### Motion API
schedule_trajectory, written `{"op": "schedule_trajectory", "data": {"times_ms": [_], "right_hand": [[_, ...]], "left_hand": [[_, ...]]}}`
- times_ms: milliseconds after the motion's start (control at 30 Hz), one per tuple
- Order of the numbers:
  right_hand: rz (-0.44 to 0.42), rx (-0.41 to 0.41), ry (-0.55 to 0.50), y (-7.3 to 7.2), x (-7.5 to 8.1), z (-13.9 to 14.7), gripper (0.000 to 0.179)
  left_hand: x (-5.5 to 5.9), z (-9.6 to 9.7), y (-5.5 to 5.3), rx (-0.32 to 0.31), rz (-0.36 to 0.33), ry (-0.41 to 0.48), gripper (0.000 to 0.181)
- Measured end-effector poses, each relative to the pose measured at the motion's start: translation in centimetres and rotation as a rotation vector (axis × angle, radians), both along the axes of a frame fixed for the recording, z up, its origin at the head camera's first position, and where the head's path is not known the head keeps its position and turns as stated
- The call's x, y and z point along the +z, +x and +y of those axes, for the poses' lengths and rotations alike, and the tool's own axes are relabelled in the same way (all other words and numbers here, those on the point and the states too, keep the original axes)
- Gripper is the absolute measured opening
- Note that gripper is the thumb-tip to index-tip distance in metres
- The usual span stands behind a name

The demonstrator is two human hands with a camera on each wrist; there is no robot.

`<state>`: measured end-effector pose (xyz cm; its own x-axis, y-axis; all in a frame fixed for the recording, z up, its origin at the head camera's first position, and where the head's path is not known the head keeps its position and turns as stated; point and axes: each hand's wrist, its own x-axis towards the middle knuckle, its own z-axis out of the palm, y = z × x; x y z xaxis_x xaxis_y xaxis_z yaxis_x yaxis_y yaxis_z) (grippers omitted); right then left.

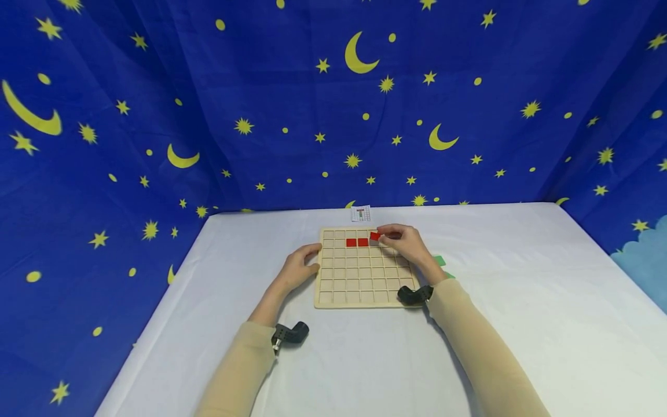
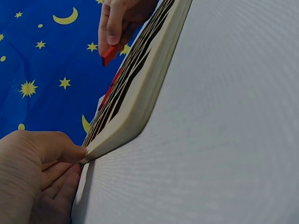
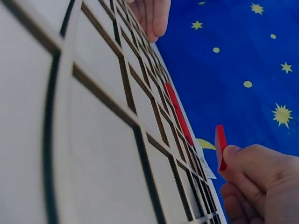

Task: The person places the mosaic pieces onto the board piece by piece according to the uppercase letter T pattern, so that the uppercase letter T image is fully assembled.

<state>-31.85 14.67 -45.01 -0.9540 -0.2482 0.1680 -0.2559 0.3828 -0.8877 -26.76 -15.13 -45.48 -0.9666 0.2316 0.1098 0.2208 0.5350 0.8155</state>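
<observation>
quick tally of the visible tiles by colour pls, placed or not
Red tiles: 3 (2 on the wooden grid board, 1 in the right hand)
Green tiles: 2, partly hidden
Total: 5 visible

Above the flat pale wooden grid board (image 1: 352, 284), near left is passable; the bare right hand (image 1: 405, 243) blocks far right.

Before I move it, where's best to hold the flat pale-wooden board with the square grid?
I'd pinch its left rim, coming from the left, where the left hand touches it. The board lies flat, and that rim looks thick enough to squeeze.
</observation>
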Motion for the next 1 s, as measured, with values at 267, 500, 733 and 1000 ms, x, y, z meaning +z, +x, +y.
{"op": "schedule_trajectory", "data": {"times_ms": [267, 500, 733, 1000], "right_hand": [[0.035, -0.02, 0.06, -0.04, -0.25, -0.29, 0.028], [0.133, -0.004, 0.17, -0.24, -0.68, -0.44, 0.027], [0.187, -0.018, 0.25, -0.26, -0.88, -0.54, 0.029], [0.185, -0.031, 0.276, -0.17, -0.68, -0.68, 0.03]], "left_hand": [[0.31, 0.07, 0.12, -0.002, -0.001, 0.003, 0.051], [0.09, -0.04, -0.01, 0.006, -0.022, 0.01, 0.052], [-0.07, -0.1, 0.01, -0.008, -0.01, 0.023, 0.052], [0.02, -0.13, 0.06, -0.007, -0.017, 0.034, 0.052]]}}
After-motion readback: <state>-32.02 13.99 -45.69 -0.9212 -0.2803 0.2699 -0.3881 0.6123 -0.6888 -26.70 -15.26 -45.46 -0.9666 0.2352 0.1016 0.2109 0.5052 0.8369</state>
